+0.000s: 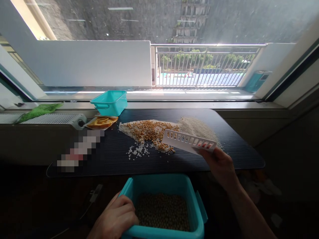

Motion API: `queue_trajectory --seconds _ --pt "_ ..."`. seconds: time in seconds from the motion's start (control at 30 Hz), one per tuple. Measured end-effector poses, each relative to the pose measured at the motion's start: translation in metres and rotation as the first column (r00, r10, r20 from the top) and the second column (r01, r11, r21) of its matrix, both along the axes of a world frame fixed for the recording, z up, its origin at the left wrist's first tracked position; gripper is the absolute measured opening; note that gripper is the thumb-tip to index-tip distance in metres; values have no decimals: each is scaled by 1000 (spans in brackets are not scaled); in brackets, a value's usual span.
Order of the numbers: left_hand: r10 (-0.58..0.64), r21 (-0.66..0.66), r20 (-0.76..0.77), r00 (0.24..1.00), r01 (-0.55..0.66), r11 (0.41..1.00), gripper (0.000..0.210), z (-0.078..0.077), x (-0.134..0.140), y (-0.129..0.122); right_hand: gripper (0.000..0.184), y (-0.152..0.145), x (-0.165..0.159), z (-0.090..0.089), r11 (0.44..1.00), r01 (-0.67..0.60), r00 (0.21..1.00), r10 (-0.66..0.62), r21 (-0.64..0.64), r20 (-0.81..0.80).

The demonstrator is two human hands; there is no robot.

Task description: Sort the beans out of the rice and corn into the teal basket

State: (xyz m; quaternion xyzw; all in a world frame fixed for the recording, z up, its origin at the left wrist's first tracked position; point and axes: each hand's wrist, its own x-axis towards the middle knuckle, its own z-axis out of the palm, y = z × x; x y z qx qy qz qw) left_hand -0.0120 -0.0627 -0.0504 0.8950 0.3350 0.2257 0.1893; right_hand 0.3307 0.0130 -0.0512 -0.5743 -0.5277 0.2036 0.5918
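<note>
The right hand (221,162) grips a slotted white strip (180,143) by soybeans (147,129) and rice (138,151) on a dark tabletop (104,162); the left hand (119,212) clasps a turquoise bin (159,183), probably best kept level, by the table's edge.

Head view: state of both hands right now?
Left hand: closed over the left rim of the near bin.
Right hand: closed, holding the white slotted strip by one end.
</note>
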Motion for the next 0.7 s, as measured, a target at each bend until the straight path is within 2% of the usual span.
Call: queue_trajectory --seconds 0.2,0.47,0.7 --pt "13 -2 -16 1000 -13 1000 17 10 13 2 32 -19 23 2 990 121 992 -124 -71 -39" --pt "24 15 -14 1000 -24 1000 17 17 21 3 28 -31 25 5 997 43 997 -47 -59 -63" --pt "88 35 10 996 -88 995 18 23 28 0 34 -18 17 6 997 64 996 -66 -46 -58"
